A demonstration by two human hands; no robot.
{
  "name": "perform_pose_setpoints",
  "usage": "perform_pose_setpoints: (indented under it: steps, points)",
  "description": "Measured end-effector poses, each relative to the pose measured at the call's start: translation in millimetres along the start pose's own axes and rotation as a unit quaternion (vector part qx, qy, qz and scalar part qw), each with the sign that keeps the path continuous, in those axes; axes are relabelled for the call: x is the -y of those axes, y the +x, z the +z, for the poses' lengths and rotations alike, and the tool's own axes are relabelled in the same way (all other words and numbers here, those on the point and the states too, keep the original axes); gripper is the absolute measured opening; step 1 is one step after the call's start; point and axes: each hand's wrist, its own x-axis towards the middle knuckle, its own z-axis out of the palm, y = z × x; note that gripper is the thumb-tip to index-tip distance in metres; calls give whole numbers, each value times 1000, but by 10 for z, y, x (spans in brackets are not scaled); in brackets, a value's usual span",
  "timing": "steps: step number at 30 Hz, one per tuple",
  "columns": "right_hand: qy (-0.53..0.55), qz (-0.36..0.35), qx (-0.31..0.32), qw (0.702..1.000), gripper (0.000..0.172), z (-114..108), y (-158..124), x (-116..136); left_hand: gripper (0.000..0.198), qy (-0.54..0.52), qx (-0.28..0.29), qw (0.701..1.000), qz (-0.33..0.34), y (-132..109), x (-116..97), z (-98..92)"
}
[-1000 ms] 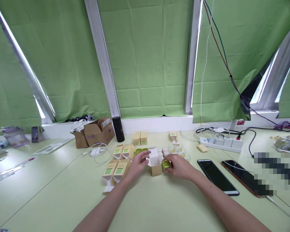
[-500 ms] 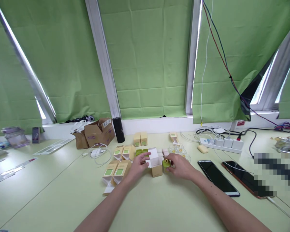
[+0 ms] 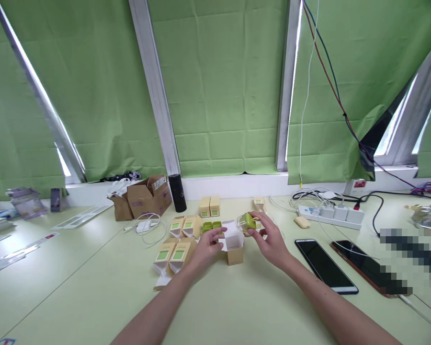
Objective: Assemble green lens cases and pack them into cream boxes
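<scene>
A small kraft box (image 3: pixel 235 256) with a white inside stands upright, its top open. My left hand (image 3: pixel 209 245) pinches the box's raised white flap at the left side. Just above and right of the opening, my right hand (image 3: pixel 271 242) grips a small green container (image 3: pixel 250 221) with a clear part and a yellowish loop; it is tilted, the clear part facing left. Behind my left hand sit green pieces (image 3: pixel 211 225). Several kraft boxes with green windows (image 3: pixel 179 254) stand to the left, some with open flaps.
Two kraft boxes (image 3: pixel 209 207) stand at the back, near a black cylinder (image 3: pixel 177 193) and a large open carton (image 3: pixel 149 196). On the right lie two phones, one black-screened with a white edge (image 3: pixel 326 266), and a power strip (image 3: pixel 330 214) with cables. A white charger (image 3: pixel 145 226) lies left.
My right hand has lifted the green container from beside the box to above its right rim and turned it, showing its clear part. My left hand stays at the box's flap.
</scene>
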Motion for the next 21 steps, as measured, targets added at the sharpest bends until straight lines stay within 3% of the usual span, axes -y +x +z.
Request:
perform_pose_setpoints:
  steps: [10,21]
  points:
    - [-27,-33,94,995,40,86,-82,63,56,-12,27,999,18,-2,45,17]
    - [-139,-53,124,981,37,46,-76,-10,55,-31,36,999,3,-6,6,30]
